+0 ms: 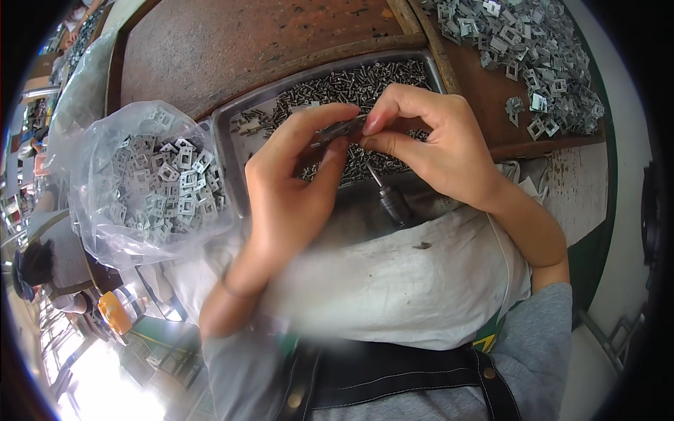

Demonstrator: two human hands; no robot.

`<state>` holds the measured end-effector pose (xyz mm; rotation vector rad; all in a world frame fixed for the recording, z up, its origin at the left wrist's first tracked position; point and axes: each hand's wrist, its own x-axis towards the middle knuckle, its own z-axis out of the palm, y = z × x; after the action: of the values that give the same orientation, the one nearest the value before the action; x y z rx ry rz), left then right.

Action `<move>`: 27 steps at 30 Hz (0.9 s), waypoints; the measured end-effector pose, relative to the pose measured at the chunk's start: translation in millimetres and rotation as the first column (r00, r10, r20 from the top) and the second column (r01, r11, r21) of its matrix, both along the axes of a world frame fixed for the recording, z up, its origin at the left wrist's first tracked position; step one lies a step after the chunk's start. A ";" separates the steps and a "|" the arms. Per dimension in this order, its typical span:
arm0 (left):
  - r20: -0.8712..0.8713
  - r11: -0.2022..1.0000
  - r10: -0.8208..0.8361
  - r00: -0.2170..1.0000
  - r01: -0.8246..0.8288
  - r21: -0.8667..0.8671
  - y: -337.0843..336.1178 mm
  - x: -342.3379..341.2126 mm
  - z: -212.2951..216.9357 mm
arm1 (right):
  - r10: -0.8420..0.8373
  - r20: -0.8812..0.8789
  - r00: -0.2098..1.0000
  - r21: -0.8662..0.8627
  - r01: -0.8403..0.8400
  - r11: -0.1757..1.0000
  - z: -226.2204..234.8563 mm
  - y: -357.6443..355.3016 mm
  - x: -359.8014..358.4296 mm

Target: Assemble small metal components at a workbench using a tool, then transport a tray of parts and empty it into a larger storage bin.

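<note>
My left hand [295, 182] and my right hand [435, 140] meet above a metal tray [232, 151] full of small dark screws [351, 84]. Both pinch one small metal piece [340, 131] between thumb and fingertips; it is blurred and mostly hidden by the fingers. Below the hands a screwdriver bit in a dark chuck [390, 200] points up toward them. A white cloth [421, 281] covers my lap under the hands.
A clear plastic bag of small square metal brackets [158, 182] lies left of the tray. Several loose brackets [533, 56] are heaped at the upper right on the brown wooden bench [246, 42]. Another person [49, 259] sits at the far left.
</note>
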<state>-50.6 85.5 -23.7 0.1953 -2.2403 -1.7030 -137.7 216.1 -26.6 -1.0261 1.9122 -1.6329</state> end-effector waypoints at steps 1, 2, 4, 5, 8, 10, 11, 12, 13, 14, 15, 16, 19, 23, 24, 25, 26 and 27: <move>-0.019 1.000 0.001 1.000 -0.001 -0.007 0.2 -0.6 -0.9 | -0.006 -0.021 1.000 0.008 0.006 1.000 0.1 0.5 0.1; -0.037 1.000 0.002 0.999 -0.003 -0.016 0.3 -0.9 -1.4 | -0.011 -0.041 0.999 0.015 0.012 1.000 -0.1 0.5 0.1; -0.029 1.000 0.014 0.999 -0.014 0.004 0.6 -0.8 -1.6 | -0.059 -0.067 0.996 -0.058 0.055 0.997 -4.9 -1.8 1.0; -0.025 1.000 0.019 1.000 -0.018 0.015 0.5 -0.8 -1.7 | -0.085 -0.079 0.993 -0.094 0.077 0.993 -6.3 -2.7 1.5; -0.028 1.000 0.015 0.999 -0.015 -0.001 -0.6 -0.3 -2.5 | -0.069 -0.027 0.997 -0.105 0.066 0.992 -4.9 -3.2 1.9; -0.004 1.000 0.014 1.000 -0.014 0.022 -0.6 0.1 -1.3 | -0.073 -0.022 0.997 -0.102 0.070 0.992 -4.9 -3.4 2.0; 0.006 0.999 0.012 1.000 -0.012 0.032 -0.3 0.1 -0.2 | -0.076 -0.021 0.997 -0.101 0.073 0.992 -4.5 -3.0 1.9; 0.018 0.998 0.013 1.000 -0.014 0.056 -0.2 0.3 0.6 | -0.073 -0.018 0.997 -0.103 0.071 0.992 -4.5 -2.7 1.5; 0.029 0.997 0.013 0.999 -0.015 0.079 -0.4 0.6 1.3 | -0.071 -0.015 0.997 -0.104 0.069 0.992 -4.8 -2.3 1.0; 0.041 0.995 0.013 0.999 -0.017 0.103 -0.6 0.5 1.4 | -0.068 -0.011 0.998 -0.104 0.067 0.992 -5.0 -2.1 0.7; 0.037 0.996 0.010 0.999 -0.014 0.093 -0.4 0.3 1.1 | -0.070 -0.010 0.998 -0.101 0.068 0.993 -4.9 -2.2 0.8; 0.033 0.997 0.007 0.999 -0.010 0.082 -0.2 0.1 0.4 | -0.071 -0.008 0.997 -0.098 0.070 0.993 -4.7 -2.3 1.1; -0.011 1.000 -0.020 1.000 0.020 0.008 -1.5 0.9 -4.5 | -0.085 -0.075 0.994 0.062 0.089 0.994 1.9 -1.6 -0.9; -0.046 0.976 -0.065 0.997 0.073 0.203 -1.4 0.7 -1.8 | -0.148 -0.282 0.948 0.039 0.165 0.986 -7.0 -3.1 -6.3; -0.054 0.974 -0.066 0.996 0.077 0.215 -1.4 0.3 -2.1 | -0.131 -0.208 0.969 -0.007 0.133 0.991 -7.7 -3.8 -6.8; -0.063 0.971 -0.067 0.996 0.080 0.227 -1.3 -0.4 -2.5 | -0.110 -0.133 0.985 -0.055 0.104 0.993 -8.2 -4.7 -7.2; -0.072 0.968 -0.067 0.995 0.082 0.237 -1.0 -0.7 -2.2 | -0.083 -0.059 0.995 -0.107 0.077 0.991 -8.0 -4.9 -7.4; -0.050 0.944 -0.046 0.998 0.060 0.325 -1.7 -1.1 0.4 | -0.115 0.010 0.993 -0.137 0.115 0.984 -7.3 -4.7 -7.9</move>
<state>-51.8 83.8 -23.2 0.1736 -1.9359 -2.0808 -145.6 211.4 -33.9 -0.9821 1.9116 -1.8520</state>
